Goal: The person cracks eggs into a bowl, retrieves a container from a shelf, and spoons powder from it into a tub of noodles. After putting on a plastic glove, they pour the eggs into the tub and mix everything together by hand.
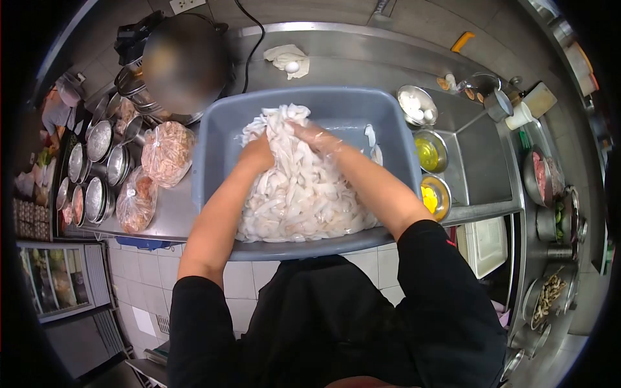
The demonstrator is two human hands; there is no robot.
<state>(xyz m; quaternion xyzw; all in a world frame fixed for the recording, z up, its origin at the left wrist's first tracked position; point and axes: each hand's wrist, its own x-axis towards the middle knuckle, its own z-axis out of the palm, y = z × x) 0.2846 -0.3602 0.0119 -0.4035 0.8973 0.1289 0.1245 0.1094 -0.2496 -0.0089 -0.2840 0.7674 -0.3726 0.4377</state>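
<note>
A large grey-blue tub (pixel 216 136) holds a heap of pale, wet strips (pixel 297 200) that look like squid or similar seafood. My left hand (pixel 257 154) is sunk into the upper left of the heap, its fingers hidden by the strips. On the heap's upper right lies my right hand (pixel 317 139), in a clear plastic glove, its fingertips buried among the strips. A few loose pieces (pixel 370 136) rest against the tub's right side, apart from the heap.
Left of the tub are plastic bags of food (pixel 167 154) and stacked metal bowls (pixel 99 141). To its right stand a bowl of eggs (pixel 417 105), bowls of yellow liquid (pixel 427 154) and yolks (pixel 429 198), and a sink (pixel 482 155). An egg (pixel 292 66) lies on a cloth behind.
</note>
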